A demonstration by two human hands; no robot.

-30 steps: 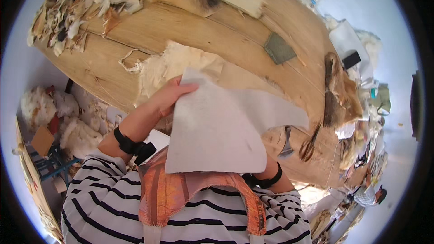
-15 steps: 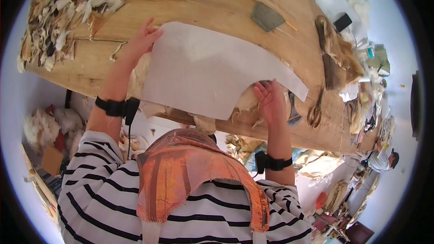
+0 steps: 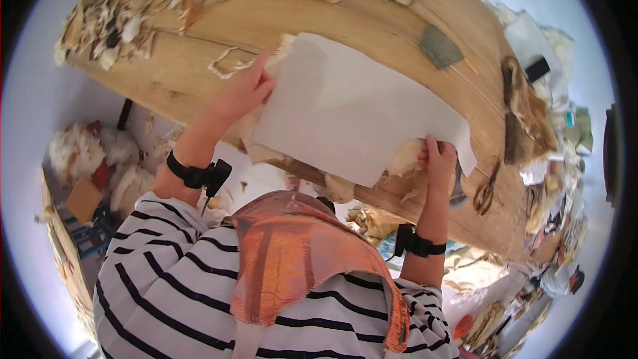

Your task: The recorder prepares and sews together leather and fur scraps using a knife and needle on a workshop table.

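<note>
A large white paper sheet [image 3: 352, 93] with a curved cut-out on its near right side lies over a pale hide [image 3: 404, 159]. Hide edges stick out at the sheet's left and near sides. My left hand [image 3: 256, 88] is closed at the left edge, its fingers curled on the hide beside the paper. At the cut-out, my right hand [image 3: 437, 159] pinches the sheet's edge between thumb and fingers. A dark, flat tool [image 3: 457, 193] lies partly hidden just right of that hand, with scissors [image 3: 488, 196] beyond it.
Hide scraps [image 3: 133, 10] are heaped at the far left of the wooden table [image 3: 219, 30]. A grey-green slab [image 3: 440, 46] lies at the back. Brown fur [image 3: 522, 113] rests along the right side, near a black box [image 3: 537, 68]. Fluffy bundles [image 3: 76, 153] sit below, left.
My view has shifted, so the table appears farther right and tilted. My left hand has come down along the sheet's left edge and curled. The right fingers have closed at the cut-out.
</note>
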